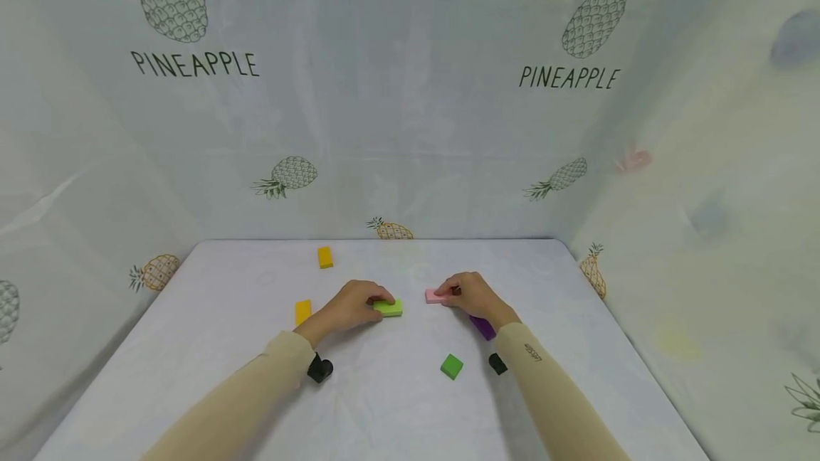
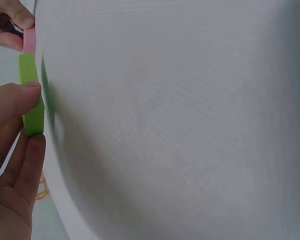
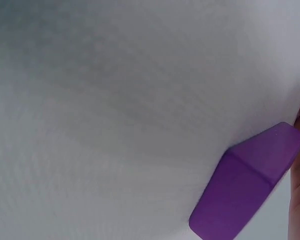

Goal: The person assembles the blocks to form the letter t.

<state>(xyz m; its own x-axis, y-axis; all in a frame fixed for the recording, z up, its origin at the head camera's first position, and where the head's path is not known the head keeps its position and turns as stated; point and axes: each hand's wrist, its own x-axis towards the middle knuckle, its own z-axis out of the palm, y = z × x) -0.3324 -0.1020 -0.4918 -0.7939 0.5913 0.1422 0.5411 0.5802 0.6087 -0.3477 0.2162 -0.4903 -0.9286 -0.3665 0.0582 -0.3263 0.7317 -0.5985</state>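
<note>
My left hand (image 1: 352, 304) pinches a light green rectangular block (image 1: 388, 309) between thumb and fingers, near the middle of the table. In the left wrist view that block (image 2: 34, 120) appears just off the cloth, with its shadow beside it. To its right, the fingers of my right hand (image 1: 475, 296) grip a small pink block (image 1: 434, 297) by its right end. A purple block (image 1: 483, 327) lies by my right wrist, partly covered by it. The right wrist view shows this purple block (image 3: 235, 195) large, with only a strip of the right hand at the edge.
A darker green block (image 1: 451, 366) lies nearer the front, between the forearms. Two yellow-orange blocks stand left: one far back (image 1: 325, 257), another (image 1: 303, 311) beside the left wrist. A white cloth covers the table (image 1: 243, 290); pineapple-print curtains (image 1: 410, 91) hang behind and at both sides.
</note>
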